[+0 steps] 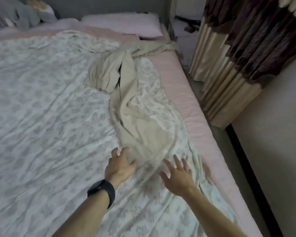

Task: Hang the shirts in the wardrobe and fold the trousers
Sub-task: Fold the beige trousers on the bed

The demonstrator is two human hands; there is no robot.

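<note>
Trousers (137, 117), beige and crumpled, lay lengthwise along the right side of the bed (183, 93), on top of a floral sheet (41, 100). Their far end was bunched and twisted toward the pink pillow (121, 24), and the near end spread flatter just in front of the person. Both hands were stretched out low over that near end. The left hand (120, 162), with a dark watch (102, 190) on its wrist, had its fingers splayed at the edge of the beige cloth. The right hand (177, 175) hovered near it at the cloth's other edge, fingers also spread. Neither grip had closed on anything. Both were released, and I could not tell whether the fingertips touched the fabric.

To my eye the folding had not begun. The trousers and sheet were close in colour and both rumpled, so a pinch might gather the sheet along with the cloth and drag it. The twisted far end might fold crooked unless the legs were pulled straight first. The garment also lay near the mattress edge, so a careless tug toward the curtain (237, 48) side might slide it to the floor.
</note>
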